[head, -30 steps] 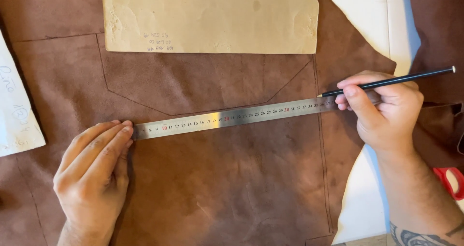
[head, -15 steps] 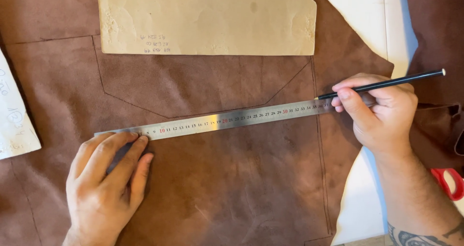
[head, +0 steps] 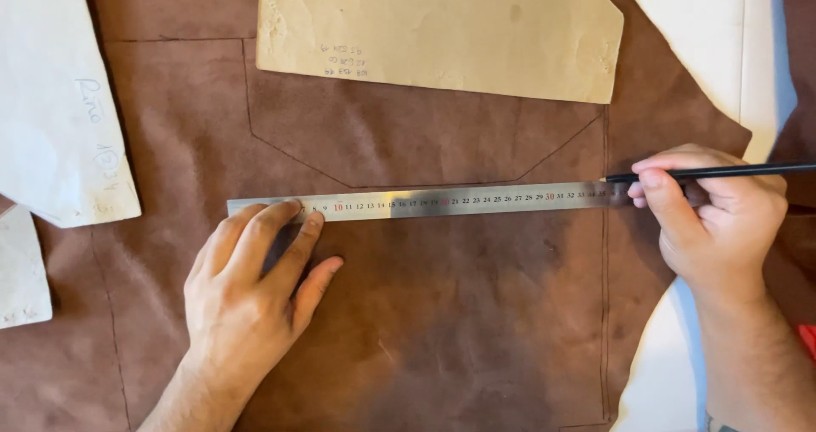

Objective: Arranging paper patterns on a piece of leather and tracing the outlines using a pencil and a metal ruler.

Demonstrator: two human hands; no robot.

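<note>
Head camera looks straight down, and it is the only view I have. I see a big sheet of soft brown leather (head: 442, 330) spread flat, with thin dark lines drawn on it.

On the leather lies a long, flat, shiny metal ruler (head: 459, 201). It runs from left to right, just under one drawn line.

I see the left hand (head: 255, 292) lying flat on the leather. Its fingers (head: 293, 228) are spread open, and their tips press down on the left end of the ruler. They grip nothing.

I see the right hand (head: 718, 224) at the right end of the ruler. Its fingers are curled shut around a thin black pencil (head: 722, 172). The pencil lies almost flat, and its tip sits right at the top edge of the ruler, by an upright drawn line.

Above the ruler, a tan card pattern piece with cut-off corners (head: 442, 28) rests on the leather. It does not touch the ruler.

At the left lie two pale paper pieces (head: 59, 101), one above the other. At the top right a white sheet (head: 705, 41) pokes out from under the leather. A small red thing (head: 807, 338) peeks in at the right edge; I cannot tell what it is.
</note>
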